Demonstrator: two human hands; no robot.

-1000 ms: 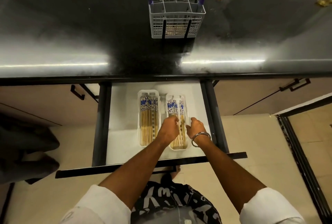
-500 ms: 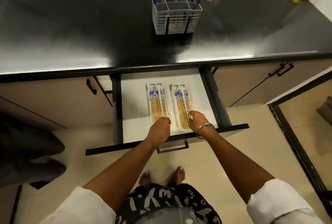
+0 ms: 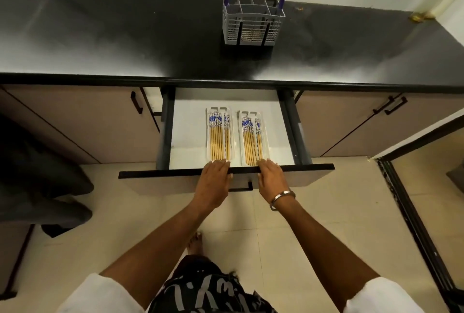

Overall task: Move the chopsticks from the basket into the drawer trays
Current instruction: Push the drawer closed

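Head cam: I see the drawer (image 3: 272, 171) pulled out below the dark counter (image 3: 100, 44). Two white trays (image 3: 220, 134) sit side by side inside, w/ chopsticks (image 3: 218, 138) lying lengthwise in both, blue-patterned ends toward the counter. L hand (image 3: 215, 177) lies flat on the drawer's front edge, fingers straight, holding nothing, tips just by the left tray's near end. R hand (image 3: 271, 174) same: flat on the edge, fingers straight, empty, tips by the right tray; metal bangle (image 3: 282, 198) on that wrist. Basket (image 3: 254, 21) w/ purple handle stands upright at the counter's back, near the wall, well apart from the drawer; can't tell what's inside.
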